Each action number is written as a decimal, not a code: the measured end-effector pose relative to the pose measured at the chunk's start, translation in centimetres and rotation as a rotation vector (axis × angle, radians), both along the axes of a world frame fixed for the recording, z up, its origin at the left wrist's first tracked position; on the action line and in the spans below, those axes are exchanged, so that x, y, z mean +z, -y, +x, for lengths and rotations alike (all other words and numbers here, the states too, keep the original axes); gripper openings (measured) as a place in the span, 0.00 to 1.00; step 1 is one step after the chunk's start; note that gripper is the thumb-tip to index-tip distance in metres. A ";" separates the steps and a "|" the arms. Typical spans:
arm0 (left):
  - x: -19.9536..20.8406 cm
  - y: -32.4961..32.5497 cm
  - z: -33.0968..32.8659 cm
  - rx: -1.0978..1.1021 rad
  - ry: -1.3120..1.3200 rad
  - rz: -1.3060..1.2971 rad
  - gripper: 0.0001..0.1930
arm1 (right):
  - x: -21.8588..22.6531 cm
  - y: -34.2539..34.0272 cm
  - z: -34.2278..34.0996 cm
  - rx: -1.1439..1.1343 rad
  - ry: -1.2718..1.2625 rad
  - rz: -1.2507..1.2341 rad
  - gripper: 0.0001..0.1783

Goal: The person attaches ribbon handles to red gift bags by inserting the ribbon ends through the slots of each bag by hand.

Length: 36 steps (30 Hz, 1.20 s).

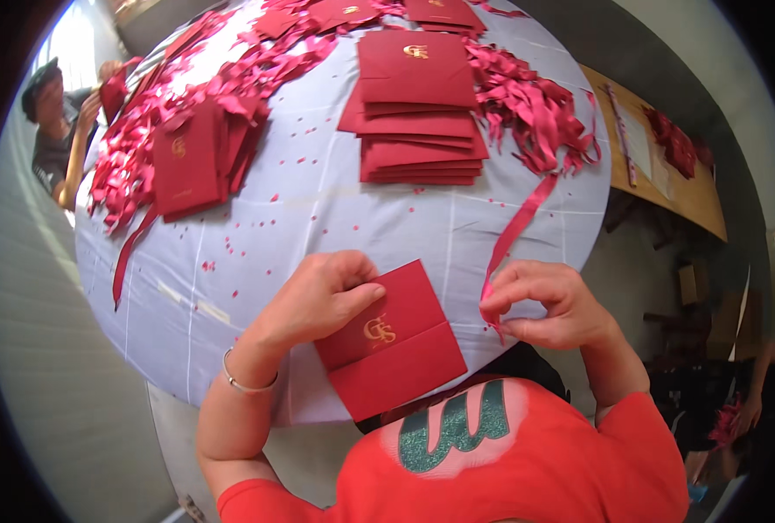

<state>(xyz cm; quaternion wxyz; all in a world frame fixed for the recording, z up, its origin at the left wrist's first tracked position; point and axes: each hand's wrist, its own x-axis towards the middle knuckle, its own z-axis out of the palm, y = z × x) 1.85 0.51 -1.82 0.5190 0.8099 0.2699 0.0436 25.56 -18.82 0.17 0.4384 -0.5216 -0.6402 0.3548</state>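
A red folded card box with gold lettering [409, 353] lies at the table's near edge, tilted. My left hand [335, 292] is closed on its upper left side, thumb on top. To the right, my right hand [549, 305] pinches the end of a dark pink ribbon [518, 222], which runs up to a heap of cut ribbons [531, 113]. Ahead of my hands stands a stack of flat red boxes [418, 139]. The ribbon and the box in my hands are apart.
Another pile of red boxes [191, 166] sits at the left beside more heaped ribbons [126, 174]. Small pink scraps dot the white tablecloth [318, 218]. A person [52, 131] works across at the far left. A wooden table [679, 187] stands to the right.
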 end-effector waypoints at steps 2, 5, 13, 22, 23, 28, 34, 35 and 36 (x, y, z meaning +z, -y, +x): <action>-0.7 -0.1 -0.2 0.018 0.000 -0.096 0.07 | -0.1 -0.2 -0.3 0.020 0.088 0.045 0.18; -1.5 -0.1 -0.3 0.031 0.027 -0.264 0.07 | -1.0 -1.1 -0.6 0.030 0.292 0.200 0.14; -1.7 -0.1 -0.6 0.022 0.036 -0.442 0.08 | -0.9 -4.2 -1.9 0.147 0.233 0.105 0.12; -1.7 -0.9 -0.6 -0.005 0.009 -0.664 0.08 | -2.2 -6.2 -2.5 0.054 0.223 0.076 0.11; -1.6 -0.9 -0.6 0.022 0.022 -0.701 0.08 | -2.3 -6.3 -2.6 0.055 0.219 0.072 0.11; -1.3 -0.7 -0.4 0.073 0.014 -0.743 0.09 | -2.9 -6.7 -3.1 -0.015 0.202 0.176 0.12; -1.3 -0.4 -0.4 0.079 0.024 -0.673 0.09 | -3.3 -7.1 -4.5 -0.021 0.271 0.280 0.10; -1.3 -0.4 -0.4 0.067 0.030 -0.637 0.09 | -3.4 -7.2 -4.7 -0.019 0.274 0.279 0.10; -1.2 -0.4 -0.4 0.058 0.036 -0.602 0.09 | -3.5 -7.2 -4.9 -0.028 0.314 0.317 0.10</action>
